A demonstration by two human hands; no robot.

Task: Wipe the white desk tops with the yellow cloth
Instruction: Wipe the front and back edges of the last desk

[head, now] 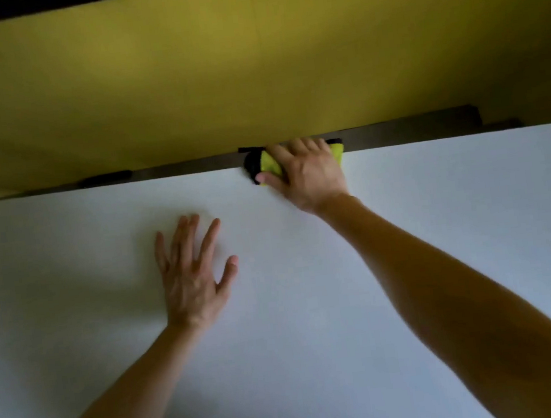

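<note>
The white desk top (440, 224) fills the lower half of the head view. At its far edge my right hand (308, 174) lies over the yellow cloth (269, 165), which has a black trim, with my thumb against the cloth's near side. Most of the cloth is hidden under the hand. My left hand (191, 270) rests flat on the desk, fingers spread and straight, to the left of and nearer than the cloth.
A yellow partition panel (251, 67) rises behind the desk. A dark rail (413, 131) runs along the gap between desk and panel. A small dark clip-like part (105, 177) sits on that rail at the left.
</note>
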